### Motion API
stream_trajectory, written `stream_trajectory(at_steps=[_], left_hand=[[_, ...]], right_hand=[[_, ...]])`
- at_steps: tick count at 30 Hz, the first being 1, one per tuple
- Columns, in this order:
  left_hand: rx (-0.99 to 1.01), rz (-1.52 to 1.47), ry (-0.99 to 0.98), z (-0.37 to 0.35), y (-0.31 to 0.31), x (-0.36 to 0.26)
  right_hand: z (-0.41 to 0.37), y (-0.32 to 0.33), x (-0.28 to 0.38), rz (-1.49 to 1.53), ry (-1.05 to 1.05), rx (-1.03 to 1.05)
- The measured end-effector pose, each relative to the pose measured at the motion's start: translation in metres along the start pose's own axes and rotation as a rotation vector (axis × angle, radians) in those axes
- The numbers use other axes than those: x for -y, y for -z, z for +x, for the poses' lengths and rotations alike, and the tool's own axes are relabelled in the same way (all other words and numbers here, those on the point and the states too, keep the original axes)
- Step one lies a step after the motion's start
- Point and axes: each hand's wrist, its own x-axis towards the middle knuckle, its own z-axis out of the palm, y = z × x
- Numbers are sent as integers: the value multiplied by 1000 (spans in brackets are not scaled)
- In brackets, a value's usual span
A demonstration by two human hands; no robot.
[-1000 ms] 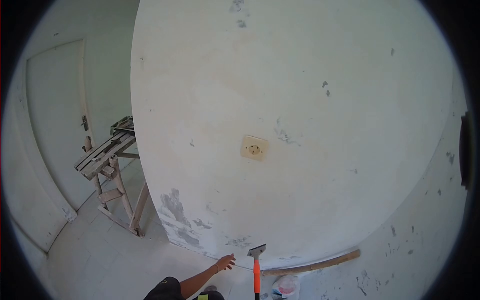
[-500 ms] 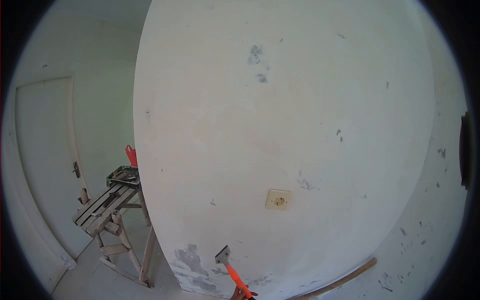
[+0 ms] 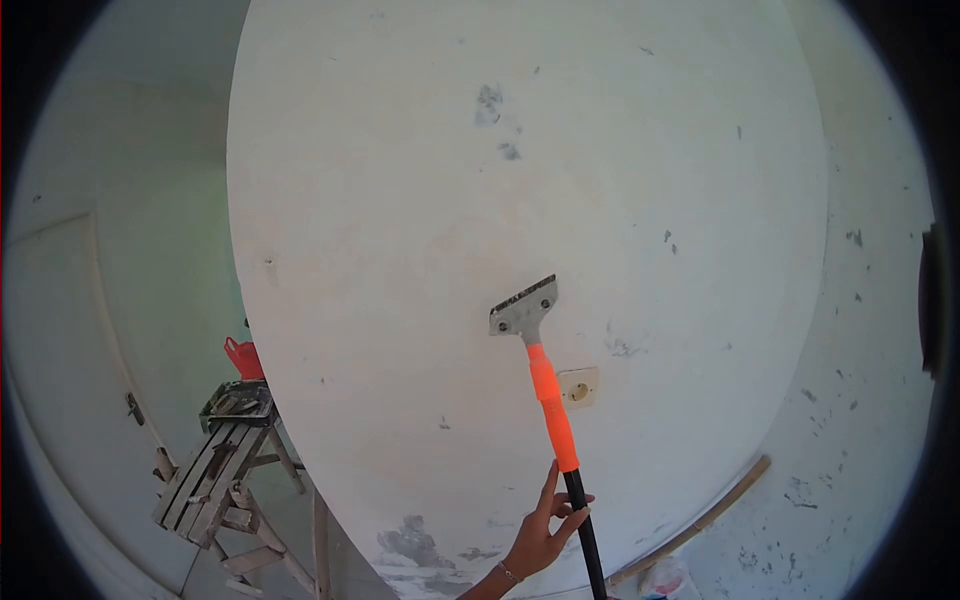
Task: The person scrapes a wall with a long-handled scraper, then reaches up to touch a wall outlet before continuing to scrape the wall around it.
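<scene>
My left hand (image 3: 540, 535), with a bracelet at the wrist, reaches up from the bottom edge. Its thumb and fingers are around the black pole of a long-handled scraper (image 3: 552, 410), and its index finger points up along the pole. The scraper has an orange grip and a wide metal head, tilted with its blade edge up, which overlaps the white wall (image 3: 400, 250) in this view. Just right of the orange grip is a cream wall socket (image 3: 580, 389). The lower end of the pole runs out of the frame. My right hand is not in view.
At left stands a wooden trestle bench (image 3: 215, 475) with a tray of tools (image 3: 238, 403) and a red bag (image 3: 243, 358). Behind it is a closed door (image 3: 60, 350). A wooden stick (image 3: 700, 520) lies along the wall's foot, near a plastic bag (image 3: 668, 580).
The scraper has risen from low on the wall to socket height and a bit right, with my left hand now showing on its pole. The view has shifted slightly.
</scene>
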Motion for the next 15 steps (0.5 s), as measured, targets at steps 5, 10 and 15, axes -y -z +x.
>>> stream_trajectory(at_steps=[5, 10, 15], left_hand=[[22, 122, -118, 47, -32, -35], [-119, 73, -152, 59, -69, -31], [-210, 21, -77, 59, -96, -19]], right_hand=[[53, 2, 50, -68, 11, -147], [71, 21, 95, -96, 71, -14], [81, 53, 116, -146, -7, 64]])
